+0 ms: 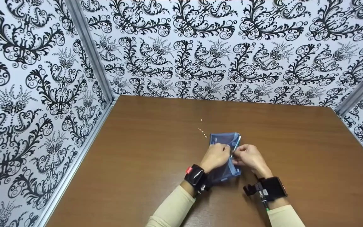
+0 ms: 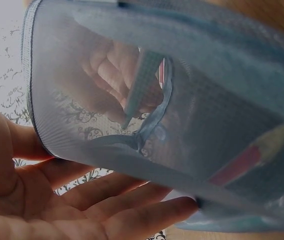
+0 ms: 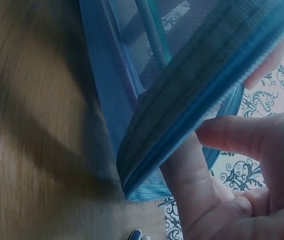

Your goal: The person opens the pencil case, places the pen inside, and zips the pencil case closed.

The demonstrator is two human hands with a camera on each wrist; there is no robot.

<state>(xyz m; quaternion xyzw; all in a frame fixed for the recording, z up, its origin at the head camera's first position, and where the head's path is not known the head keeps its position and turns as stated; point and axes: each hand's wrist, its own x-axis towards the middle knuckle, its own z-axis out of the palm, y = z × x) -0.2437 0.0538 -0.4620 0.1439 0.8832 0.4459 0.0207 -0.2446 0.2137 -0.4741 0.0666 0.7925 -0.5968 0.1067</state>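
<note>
A translucent blue mesh zip pouch [image 1: 224, 172] is held over the table between my two hands. My left hand [image 1: 216, 154] grips its left side; in the left wrist view the fingers [image 2: 132, 202] lie along the pouch's edge. On the zipper side, my right hand [image 1: 250, 157] pinches the zipped rim [image 3: 177, 127] between thumb and index finger. Through the mesh show a red pencil [image 2: 237, 165] with a bare wooden tip and a slim teal stick-like item [image 2: 141, 80]. The zipper gapes partly, and the right fingers are seen through it in the left wrist view.
A brown wooden table [image 1: 143, 135] lies under the hands. Patterned black-and-white walls [image 1: 200, 56] in grey metal frames enclose its back and sides. Small bright spots [image 1: 203, 132] dot the tabletop beyond the pouch. A blue-and-white tip [image 3: 136, 233] shows low in the right wrist view.
</note>
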